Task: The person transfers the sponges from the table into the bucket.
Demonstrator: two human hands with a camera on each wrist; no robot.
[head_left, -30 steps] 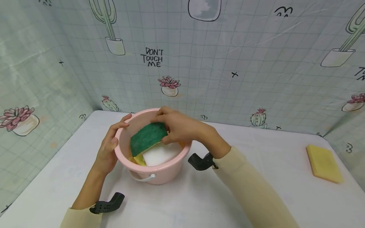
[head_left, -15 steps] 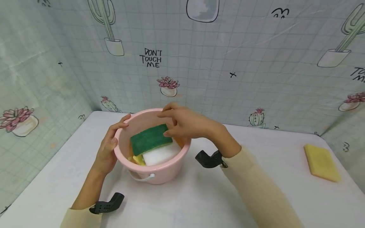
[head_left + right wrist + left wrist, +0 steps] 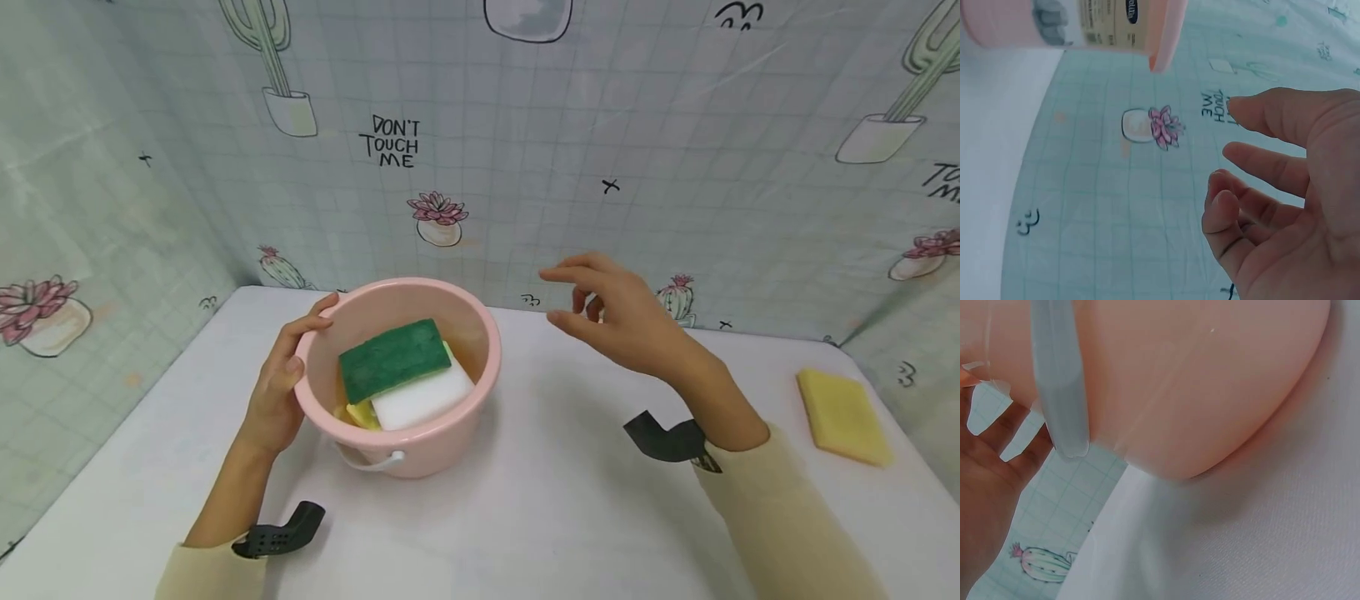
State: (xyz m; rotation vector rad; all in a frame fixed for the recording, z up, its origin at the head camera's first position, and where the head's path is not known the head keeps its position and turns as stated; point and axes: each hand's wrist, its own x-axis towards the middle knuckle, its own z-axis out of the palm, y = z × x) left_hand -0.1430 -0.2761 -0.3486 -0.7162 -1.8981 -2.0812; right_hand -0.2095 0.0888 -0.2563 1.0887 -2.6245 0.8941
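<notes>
A pink bucket [image 3: 450, 429] with a white handle [image 3: 375, 461] stands left of centre on the table. My left hand [image 3: 273, 404] holds its left rim, fingertips over the edge and thumb against the side. Inside the bucket, a sponge with a green scouring side [image 3: 393, 360] lies tilted on top of a white sponge [image 3: 423, 398]. Part of a yellow piece [image 3: 363, 414] shows beneath them; the bucket's bottom is hidden. My right hand [image 3: 630, 321] hovers in the air to the right of the bucket, holding nothing, its fingers loosely bent.
A yellow sponge [image 3: 843, 417] lies at the right end of the white table [image 3: 555, 517]. Behind and at both sides hangs a grid-patterned cloth [image 3: 525, 125] with cactus drawings. The bucket's far side carries a label [image 3: 1113, 22], seen in the right wrist view.
My right hand has let go of the green-sided sponge inside the bucket and moved out to the right. The sponge lies on the white one. My left hand stays on the rim.
</notes>
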